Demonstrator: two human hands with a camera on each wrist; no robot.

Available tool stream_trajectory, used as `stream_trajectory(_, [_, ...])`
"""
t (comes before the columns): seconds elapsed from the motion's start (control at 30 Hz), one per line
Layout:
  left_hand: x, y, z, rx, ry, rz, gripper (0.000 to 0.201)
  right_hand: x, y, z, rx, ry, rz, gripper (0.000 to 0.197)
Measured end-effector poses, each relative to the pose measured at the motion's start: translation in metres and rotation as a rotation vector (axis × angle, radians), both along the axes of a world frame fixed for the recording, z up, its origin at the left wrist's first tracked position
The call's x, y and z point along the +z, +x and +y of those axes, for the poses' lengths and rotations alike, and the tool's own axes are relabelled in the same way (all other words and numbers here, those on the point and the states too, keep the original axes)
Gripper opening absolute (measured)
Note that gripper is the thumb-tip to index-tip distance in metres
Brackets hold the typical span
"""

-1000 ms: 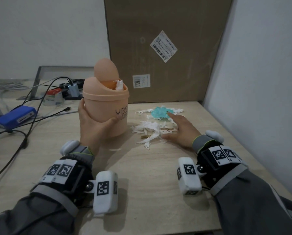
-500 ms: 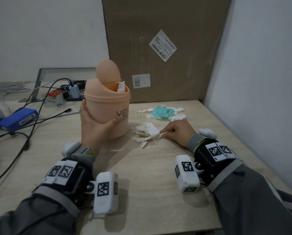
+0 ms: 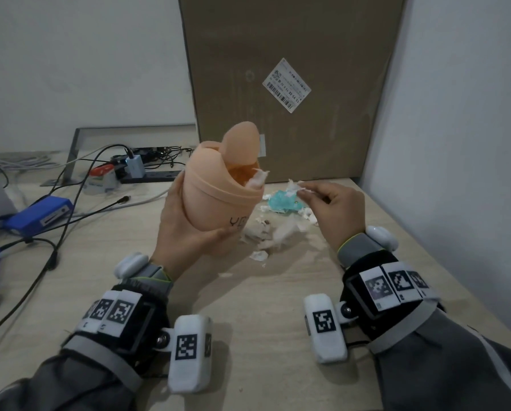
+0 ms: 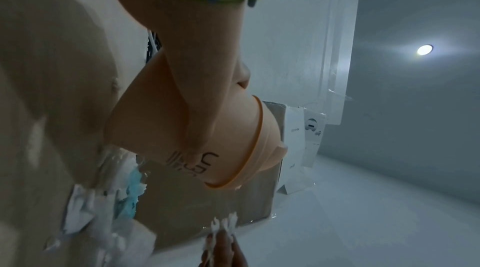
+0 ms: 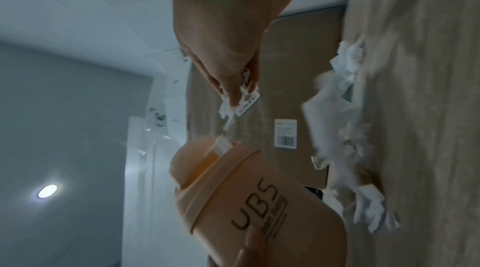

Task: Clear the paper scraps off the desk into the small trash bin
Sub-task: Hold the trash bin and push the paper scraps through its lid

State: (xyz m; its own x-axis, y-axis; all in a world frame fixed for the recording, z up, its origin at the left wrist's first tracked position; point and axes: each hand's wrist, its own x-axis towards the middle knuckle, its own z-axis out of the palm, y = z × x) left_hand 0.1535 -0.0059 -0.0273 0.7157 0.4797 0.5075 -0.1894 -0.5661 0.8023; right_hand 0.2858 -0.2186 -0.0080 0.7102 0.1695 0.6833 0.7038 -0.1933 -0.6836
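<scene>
Putting scraps in: left hand (image 3: 186,232) grasping tipped bin (image 3: 218,197), right hand (image 3: 334,212) pinching paper bit (image 3: 294,186) beside its mouth; next, drop inside, then grab remaining scraps (image 3: 273,235)

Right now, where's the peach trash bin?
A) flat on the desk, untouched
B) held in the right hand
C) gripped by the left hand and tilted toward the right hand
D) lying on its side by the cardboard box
C: the left hand grips the peach trash bin, tipped toward the right hand, which pinches a white paper scrap near the opening.
</scene>
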Motion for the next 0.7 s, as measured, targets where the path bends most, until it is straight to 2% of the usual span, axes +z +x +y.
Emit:
stream_trajectory(0.2, [0.002, 0.001, -0.006, -0.068, 0.097, 0.034, 0.128, 0.01, -0.014, 0.003, 0.049, 0.092, -0.103, 0.022])
stream_trajectory(0.37, [0.002, 0.001, -0.01, -0.109, 0.145, 0.059, 0.127, 0.011, -0.022, 0.009, 0.106, 0.058, -0.16, 0.015])
stream_trajectory(0.53, [0.001, 0.001, -0.016, -0.167, 0.155, 0.079, 0.123, 0.007, -0.029, 0.016, 0.278, 0.023, -0.128, 0.012])
stream_trajectory(0.6, [0.0, 0.0, -0.018, -0.179, 0.146, 0.075, 0.124, 0.009, -0.032, 0.017, 0.323, -0.081, -0.083, 0.019])
stream_trajectory(0.7, [0.002, -0.001, -0.019, -0.177, 0.149, 0.076, 0.125, 0.009, -0.036, 0.019, 0.414, -0.19, 0.074, 0.055])
